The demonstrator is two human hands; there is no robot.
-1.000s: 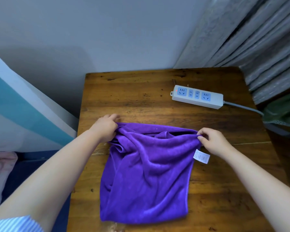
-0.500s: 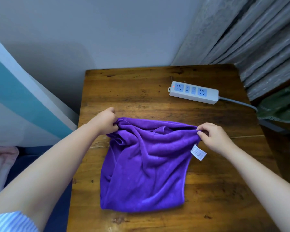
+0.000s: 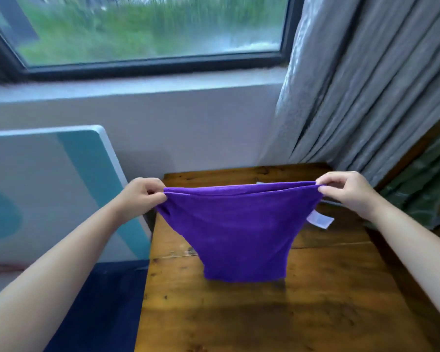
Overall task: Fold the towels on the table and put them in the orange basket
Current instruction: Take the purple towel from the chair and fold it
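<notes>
Pinching the top corners of the purple towel [image 3: 236, 232], the fingers [image 3: 151, 193] of the left hand [image 3: 140, 199] are curled round the cloth at the 9 o'clock end of its upper edge, and the fingers [image 3: 327, 189] of the right hand [image 3: 348, 191] are curled round the 3 o'clock end. Between the two hands the doubled upper edge is pulled nearly straight, and the towel hangs down from it, narrowing toward its lower edge at 6 o'clock. That lower edge sits at or just above the wooden desk [image 3: 264, 313]; whether it touches cannot be told. A white label [image 3: 320, 221] sticks out from the towel's side at 3 o'clock, below the right hand. Beyond the desk, a grey curtain [image 3: 353, 97] hangs at 2 o'clock, a window [image 3: 150, 34] fills 12 o'clock, and a white and teal panel [image 3: 48, 186] leans at 9 o'clock.
</notes>
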